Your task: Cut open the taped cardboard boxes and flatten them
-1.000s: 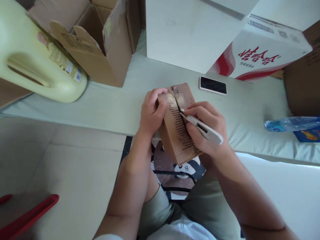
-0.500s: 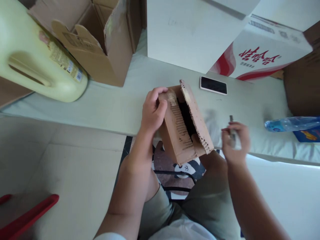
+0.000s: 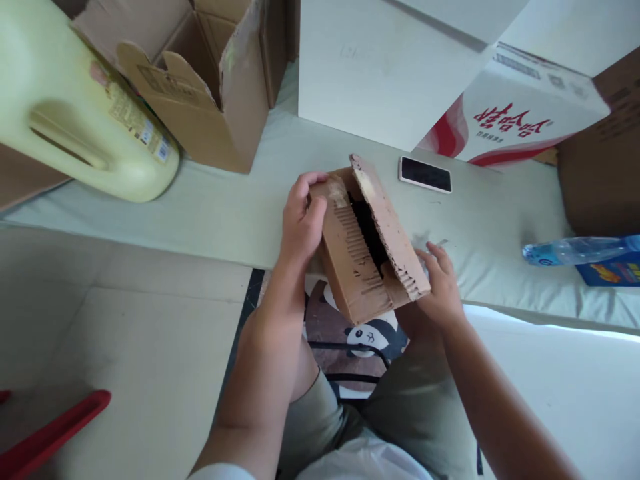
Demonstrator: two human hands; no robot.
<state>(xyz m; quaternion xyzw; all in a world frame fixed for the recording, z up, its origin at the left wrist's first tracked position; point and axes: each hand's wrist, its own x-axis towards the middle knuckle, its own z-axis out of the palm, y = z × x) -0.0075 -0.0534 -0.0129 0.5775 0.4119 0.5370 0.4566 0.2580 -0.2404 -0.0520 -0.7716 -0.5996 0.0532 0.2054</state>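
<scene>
A worn brown cardboard box is tilted over the front edge of the cloth-covered surface. Its torn flap stands partly raised over a dark gap, and ridged corrugation shows on its top. My left hand is closed on the box's upper left end, thumb on top and fingers round the far edge. My right hand is close against the flap's lower right end, fingers curled. A small, thin grey tool pokes out by its fingertips; its kind is unclear, and part of it is hidden.
A phone lies beyond the box. White cartons stand at the back. At left are an open cardboard box and a large yellow jug. A plastic bottle rests at right. A red object is low at left.
My right hand has moved left, from beside the box to its flap, with the small grey tool. My left hand keeps its hold, and the box has shifted slightly left in view.
</scene>
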